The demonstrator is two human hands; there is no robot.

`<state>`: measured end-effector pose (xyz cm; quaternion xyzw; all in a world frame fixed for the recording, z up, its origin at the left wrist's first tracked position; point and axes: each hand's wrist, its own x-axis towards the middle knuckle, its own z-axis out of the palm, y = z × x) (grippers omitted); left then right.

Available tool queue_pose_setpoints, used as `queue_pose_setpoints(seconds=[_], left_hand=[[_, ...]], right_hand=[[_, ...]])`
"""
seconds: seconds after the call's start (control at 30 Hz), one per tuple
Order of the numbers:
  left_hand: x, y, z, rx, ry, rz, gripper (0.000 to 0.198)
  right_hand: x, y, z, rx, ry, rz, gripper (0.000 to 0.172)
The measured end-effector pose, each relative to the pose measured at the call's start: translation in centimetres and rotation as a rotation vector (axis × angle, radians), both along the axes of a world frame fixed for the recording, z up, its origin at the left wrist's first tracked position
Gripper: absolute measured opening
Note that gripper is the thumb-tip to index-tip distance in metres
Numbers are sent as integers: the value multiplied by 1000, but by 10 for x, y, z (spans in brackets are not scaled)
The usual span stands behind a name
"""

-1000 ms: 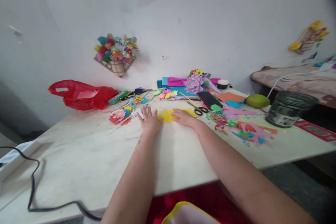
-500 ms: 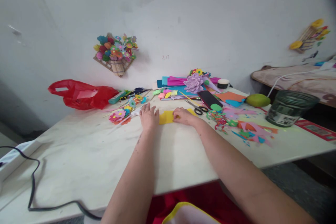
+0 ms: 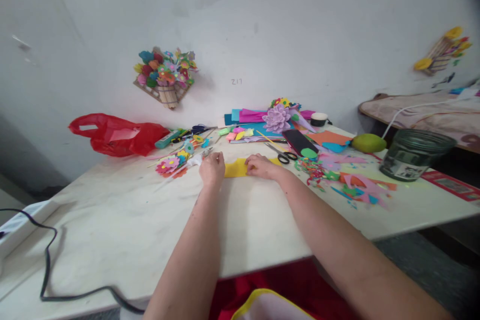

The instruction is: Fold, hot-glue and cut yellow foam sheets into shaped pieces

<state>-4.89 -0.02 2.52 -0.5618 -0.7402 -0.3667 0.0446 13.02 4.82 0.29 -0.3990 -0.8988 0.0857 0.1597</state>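
Observation:
A yellow sheet (image 3: pixel 235 168) lies flat on the white table, running under my right hand to a bit that shows beyond it. My right hand (image 3: pixel 260 166) is closed at the sheet, its bent fingers gripping or pressing the middle part. At the sheet's left end is my left hand (image 3: pixel 212 169), its fingers curled together in a pinch. Whatever is between those fingertips is too small or hidden to name. A white object with a metal-looking tip (image 3: pixel 195 161) lies just left of that hand, partly covered. Black-handled scissors (image 3: pixel 286 157) rest beyond my right hand.
Colourful scraps (image 3: pixel 352 185) and a green glass jar (image 3: pixel 417 156) are at right, near a dark phone (image 3: pixel 299 142). Flower cut-outs (image 3: pixel 169 164) and a red plastic bag (image 3: pixel 119 135) sit at left. A black cable (image 3: pixel 48 260) crosses the near left corner.
My left hand has gone from spread flat fingers on the sheet's left end to a curled pinch, with the wrist slightly turned. My right hand has barely shifted on the sheet.

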Motion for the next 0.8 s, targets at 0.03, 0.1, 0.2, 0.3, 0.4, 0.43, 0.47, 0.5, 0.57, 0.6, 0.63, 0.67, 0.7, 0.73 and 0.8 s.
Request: queue_pose_setpoints(seconds=[0.03,0.1,0.2,0.3,0.4,0.43,0.47,0.5,0.57,0.6,0.63,0.67,0.7,0.73,0.8], left_hand=[[0,0,1,-10,-11,8,32],[-1,0,1,-16,-27,11,32],[-2,0,0,-9,-65,-10,31],[-2,1,0,3,-109,-34,30],[-2,1,0,10,-132,-43,29],[-2,1,1,13,-138,-46,29],[-2,1,1,15,-145,-51,28],[-3,1,1,18,-153,-59,28],[-3,1,0,24,-174,-75,27],[-3,1,0,27,-184,-83,27],[-4,1,0,30,-194,-90,27],[-3,1,-1,33,-199,-96,27],[-3,1,0,35,-201,-97,27],[-3,1,0,36,-198,-94,27],[-2,-1,1,31,-186,-62,29]], right_hand=[[0,0,0,-4,5,1,9],[0,-1,1,-14,8,7,8],[-1,-3,3,-19,5,15,9],[-3,-3,3,-14,3,21,9],[-4,-2,1,-8,18,34,9],[-5,-1,0,-7,25,41,8],[-5,0,0,-9,30,50,8],[-5,0,-1,-12,34,57,7],[-6,2,-3,-17,39,73,5],[-7,2,-5,-20,44,81,5],[-7,3,-6,-22,55,86,4],[-8,3,-7,-22,74,87,4],[-10,4,-9,-20,105,77,4],[-11,5,-10,-15,152,56,4],[-14,7,-12,7,283,-3,5]])
